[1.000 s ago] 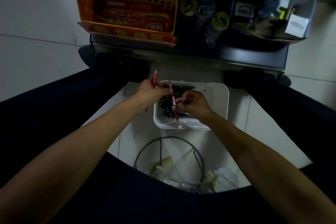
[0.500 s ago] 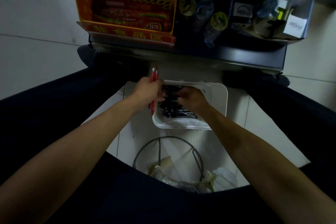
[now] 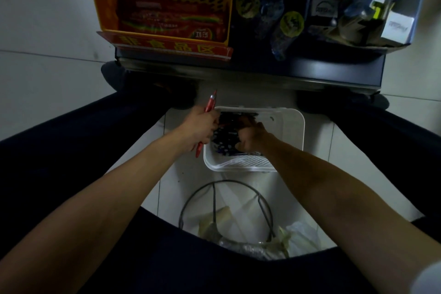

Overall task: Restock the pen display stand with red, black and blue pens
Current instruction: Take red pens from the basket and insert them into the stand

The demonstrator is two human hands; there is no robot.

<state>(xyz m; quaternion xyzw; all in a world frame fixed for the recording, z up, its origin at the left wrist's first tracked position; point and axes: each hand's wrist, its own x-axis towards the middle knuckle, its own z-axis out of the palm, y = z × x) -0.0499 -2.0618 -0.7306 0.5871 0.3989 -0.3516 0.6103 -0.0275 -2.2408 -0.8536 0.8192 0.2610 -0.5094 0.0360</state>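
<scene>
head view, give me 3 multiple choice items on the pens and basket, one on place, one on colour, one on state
1. Where is the white basket?
A. on the floor between the person's legs
B. on the yellow shelf
C. inside the wire bin

2. What colour are the pens held in the left hand?
A. blue
B. red
C. green

3. What is the right hand doing?
A. resting on a knee
B. holding a bottle
C. reaching down into the basket among the dark pens

Answers: 1 A, the basket sits on the pale floor below the shelf unit. 2 B, red barrels stick out above and below the fist. 3 C, its fingers are buried in the pile; what they grip is hidden.
</scene>
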